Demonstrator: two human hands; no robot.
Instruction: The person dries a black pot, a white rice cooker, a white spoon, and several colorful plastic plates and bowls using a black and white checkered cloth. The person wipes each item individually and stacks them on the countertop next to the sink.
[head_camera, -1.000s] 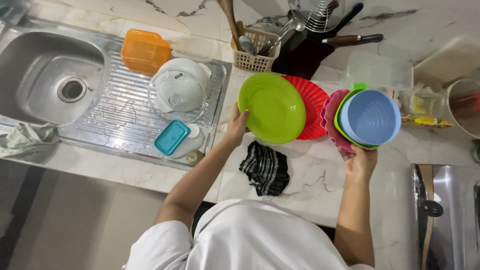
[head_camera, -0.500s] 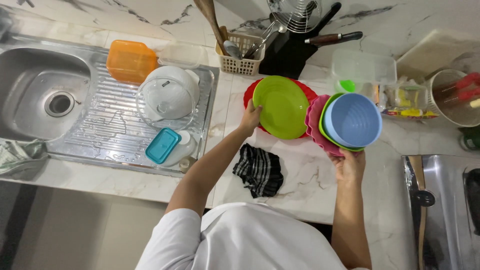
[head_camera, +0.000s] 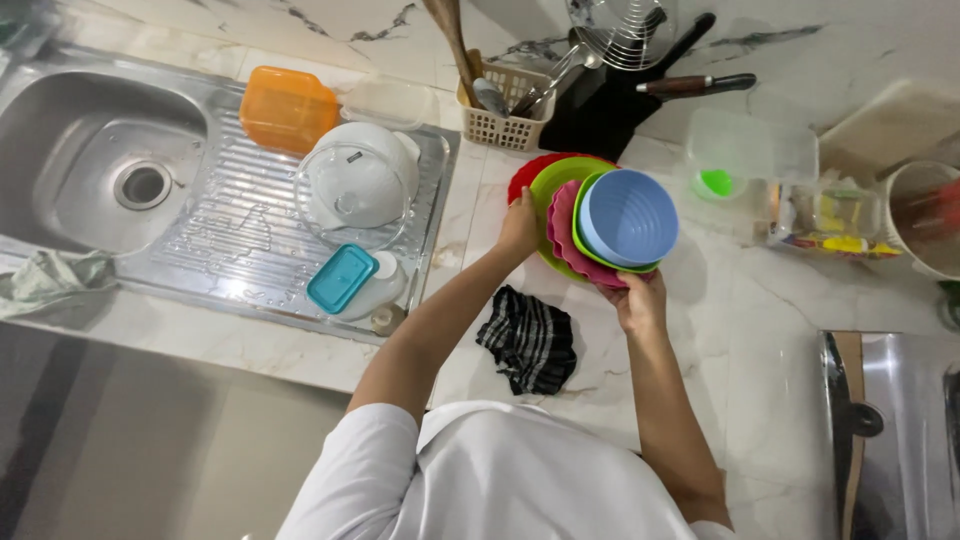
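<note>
Together, a stack of coloured plastic dishes is held between both hands above the white marble counter (head_camera: 760, 330). The left hand (head_camera: 520, 225) is closed on the near-left rim of the lime-green round plastic plate (head_camera: 552, 185), with the red round plastic plate (head_camera: 525, 172) showing just behind it. The right hand (head_camera: 637, 300) is gripped under the lower edge of the nested bowls: a pale blue ribbed plastic bowl (head_camera: 628, 217) is seated inside a green plastic bowl (head_camera: 590, 250), which is seated in a pink scalloped plastic bowl (head_camera: 562, 228). The bowls are pressed against the face of the green plate, so all pieces are touching.

Just below the two hands, a black-and-white checked cloth (head_camera: 530, 340) is lying crumpled on the counter. To the left of the left hand, a white round lidded pot (head_camera: 358, 180) is resting on the ribbed steel draining board (head_camera: 230, 250), with a teal-lidded rectangular container (head_camera: 345, 280) near it and an orange square plastic box (head_camera: 287, 108) farther off. Beyond the stack, a beige slotted cutlery basket (head_camera: 500, 120) is standing with utensils in it. To the right of the grip, a clear plastic container with a green spot (head_camera: 725, 165) is set on the counter.
</note>
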